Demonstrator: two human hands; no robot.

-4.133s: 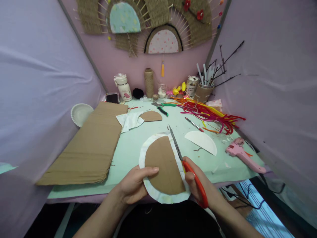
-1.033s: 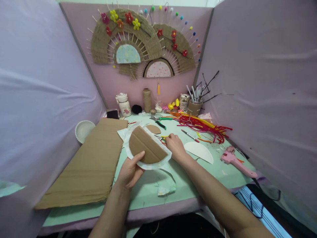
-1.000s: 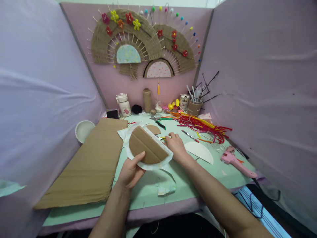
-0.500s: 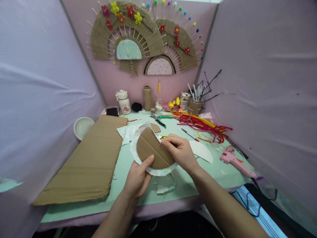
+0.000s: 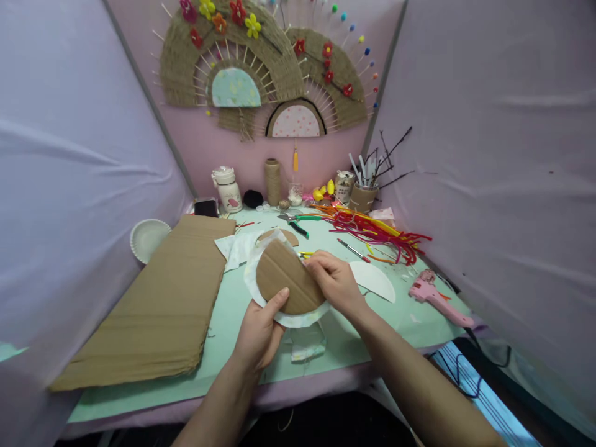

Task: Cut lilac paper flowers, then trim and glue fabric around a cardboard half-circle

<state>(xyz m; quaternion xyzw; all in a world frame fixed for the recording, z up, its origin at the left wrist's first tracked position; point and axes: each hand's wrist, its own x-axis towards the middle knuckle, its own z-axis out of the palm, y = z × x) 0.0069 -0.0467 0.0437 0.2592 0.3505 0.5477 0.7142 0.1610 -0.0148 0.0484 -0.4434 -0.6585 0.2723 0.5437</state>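
A brown cardboard half disc with a pale patterned fabric border around its curve is held above the table, tilted. My left hand grips its lower left edge, thumb on the cardboard and fingers underneath. At its upper right straight edge, my right hand pinches the border with thumb and fingertips; the fingers partly hide that spot. Below the disc lies a fabric scrap, and another fabric piece is behind it to the left.
A large cardboard sheet covers the left side. To the right are a white half disc, a pen, pipe cleaners and a pink glue gun. Pliers, a twine spool and a white bottle stand or lie behind.
The view has shifted slightly, so the background sits a little further left. Both hands keep their grip on the cardboard piece, with the right fingers moved slightly along its edge.
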